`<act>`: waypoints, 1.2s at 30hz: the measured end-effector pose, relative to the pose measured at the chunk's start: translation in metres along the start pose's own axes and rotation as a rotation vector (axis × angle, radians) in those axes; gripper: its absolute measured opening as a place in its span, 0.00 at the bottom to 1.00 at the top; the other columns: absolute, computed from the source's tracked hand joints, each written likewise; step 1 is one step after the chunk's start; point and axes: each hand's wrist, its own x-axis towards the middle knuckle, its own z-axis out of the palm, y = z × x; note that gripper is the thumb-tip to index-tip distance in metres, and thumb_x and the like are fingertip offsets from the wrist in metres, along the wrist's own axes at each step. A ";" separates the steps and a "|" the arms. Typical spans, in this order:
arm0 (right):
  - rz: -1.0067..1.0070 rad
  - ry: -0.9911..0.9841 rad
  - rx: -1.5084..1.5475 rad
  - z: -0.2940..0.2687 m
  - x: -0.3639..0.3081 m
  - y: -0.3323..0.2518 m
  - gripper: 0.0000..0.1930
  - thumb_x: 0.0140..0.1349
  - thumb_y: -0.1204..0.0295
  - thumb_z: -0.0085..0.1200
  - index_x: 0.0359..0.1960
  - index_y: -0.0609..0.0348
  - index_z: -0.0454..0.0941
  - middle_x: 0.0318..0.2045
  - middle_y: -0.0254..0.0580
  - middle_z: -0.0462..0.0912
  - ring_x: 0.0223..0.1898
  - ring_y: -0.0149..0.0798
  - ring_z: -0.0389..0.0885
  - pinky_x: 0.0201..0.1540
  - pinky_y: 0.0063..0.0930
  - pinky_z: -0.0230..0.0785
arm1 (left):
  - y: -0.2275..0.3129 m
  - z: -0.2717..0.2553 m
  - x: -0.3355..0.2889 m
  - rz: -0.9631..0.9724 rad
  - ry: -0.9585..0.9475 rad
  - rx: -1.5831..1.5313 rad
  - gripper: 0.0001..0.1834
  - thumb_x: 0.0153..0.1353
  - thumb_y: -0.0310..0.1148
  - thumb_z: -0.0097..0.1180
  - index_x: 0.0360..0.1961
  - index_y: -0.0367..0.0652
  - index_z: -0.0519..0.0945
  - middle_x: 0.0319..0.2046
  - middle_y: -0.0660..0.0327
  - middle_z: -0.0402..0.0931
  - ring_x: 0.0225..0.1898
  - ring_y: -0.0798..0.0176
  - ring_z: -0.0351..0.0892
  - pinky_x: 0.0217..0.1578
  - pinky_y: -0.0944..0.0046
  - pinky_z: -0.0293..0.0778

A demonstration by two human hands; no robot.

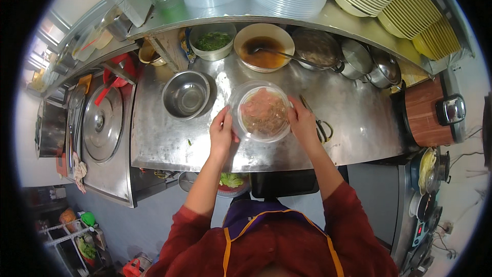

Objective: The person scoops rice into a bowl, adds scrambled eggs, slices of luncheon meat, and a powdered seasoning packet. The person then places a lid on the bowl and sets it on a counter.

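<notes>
Between my two hands is a round clear plastic bowl (264, 118) with pinkish, meat-like slices and brownish food inside. A transparent round lid (237, 96) seems to lie over it, shifted a little to the left; its exact fit is hard to make out. My left hand (222, 129) grips the left side, fingers curled at the rim. On the opposite side, my right hand (302, 122) holds the edge with its fingers closed against it. Scissors (323, 129) with dark handles lie on the steel counter just beyond my right hand. An empty metal bowl (186, 95) stands to the left.
Along the back stand a bowl of chopped greens (213, 41), a bowl of brown broth (263, 46) with a ladle, and several pots (355, 57). Above them a shelf (230, 14) carries stacked containers. A brown cooker (429, 113) sits at right, a large round lid (102, 123) at left.
</notes>
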 end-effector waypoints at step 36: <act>0.276 -1.438 0.760 0.211 -0.180 -0.258 0.26 0.73 0.55 0.34 0.55 0.67 0.71 0.50 0.44 0.77 0.49 0.34 0.76 0.55 0.28 0.66 | 0.024 -0.328 -0.275 -0.010 0.254 -0.265 0.10 0.68 0.40 0.48 0.42 0.47 0.73 0.37 0.69 0.71 0.41 0.72 0.72 0.41 0.67 0.75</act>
